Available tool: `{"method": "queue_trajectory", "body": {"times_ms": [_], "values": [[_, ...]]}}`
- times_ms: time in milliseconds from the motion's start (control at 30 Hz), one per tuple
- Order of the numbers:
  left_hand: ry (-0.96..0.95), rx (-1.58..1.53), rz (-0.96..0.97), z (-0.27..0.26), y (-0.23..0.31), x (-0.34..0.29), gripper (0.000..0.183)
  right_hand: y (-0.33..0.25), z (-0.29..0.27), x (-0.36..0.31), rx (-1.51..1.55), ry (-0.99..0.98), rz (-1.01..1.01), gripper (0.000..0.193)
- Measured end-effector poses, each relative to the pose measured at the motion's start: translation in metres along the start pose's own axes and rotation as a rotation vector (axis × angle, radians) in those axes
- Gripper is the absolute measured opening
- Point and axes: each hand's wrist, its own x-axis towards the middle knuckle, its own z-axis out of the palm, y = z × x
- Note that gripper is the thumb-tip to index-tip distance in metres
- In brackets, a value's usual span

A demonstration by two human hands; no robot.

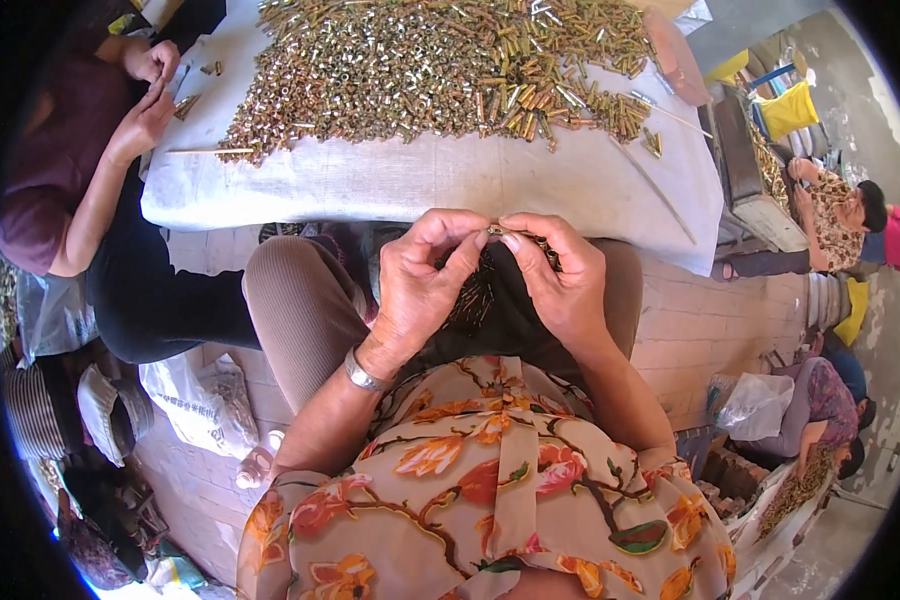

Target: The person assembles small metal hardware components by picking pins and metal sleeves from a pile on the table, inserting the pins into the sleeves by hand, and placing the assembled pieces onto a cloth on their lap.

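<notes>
Both hands are brought together at the middle of the near edge of the bench, whose pale, lightly creased cloth cover [320, 195] hangs over that edge. The bare left hand [425, 272] is nearly closed, thumb and forefinger pinched on a small, shiny, brass-coloured metal piece [495, 230]; the bare right hand [565, 285] pinches the same piece from the other side, its remaining fingers curled around further brass-coloured pieces [550, 256]. The exact shape of the pinched piece is too small to tell. Across the bench toward its far edge spreads a dense heap of small glossy metal parts [390, 85]: short, ring-like forms crowd the left and centre, while longer, slender tubular forms lie loose on the right. A thin, pale wooden stick [210, 151] touches the heap's near left border, and a straight grey rod [658, 192] slants near the bench's right edge. A smooth, reddish, rounded slab [675, 57] lies at the far right corner. At the left edge, a co-worker's hands [150, 108] are held close together.
</notes>
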Motion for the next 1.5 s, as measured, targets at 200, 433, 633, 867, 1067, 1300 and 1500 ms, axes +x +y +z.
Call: {"method": "queue_trajectory", "body": {"times_ms": [200,433,633,867,1067,1300,1500], "values": [[-0.250,0.066,-0.013,-0.017,0.013,0.009,0.017,0.001,-0.027,0.008,0.473,-0.336,0.385,0.014],[-0.625,-0.464,-0.318,-0.028,0.002,0.010,0.016,0.001,-0.032,0.010,0.727,-0.558,0.563,0.017],[-0.485,-0.623,-0.361,-0.026,-0.013,0.007,0.017,0.005,-0.024,0.007,0.815,-0.458,0.656,0.018],[-0.391,-0.796,-0.380,-0.021,-0.020,0.005,0.022,-0.013,-0.006,0.002,0.699,-0.196,0.562,0.019],[-0.404,-0.830,-0.396,-0.021,-0.022,0.004,0.018,-0.006,-0.007,-0.004,0.506,-0.208,0.395,0.019],[-0.432,-0.840,-0.354,-0.017,-0.027,0.006,0.016,0.002,-0.005,0.002,0.883,-0.303,0.648,0.018],[-0.266,-0.856,-0.375,-0.011,-0.030,0.004,0.019,-0.002,0.008,-0.003,0.911,-0.120,0.644,0.017]]}}
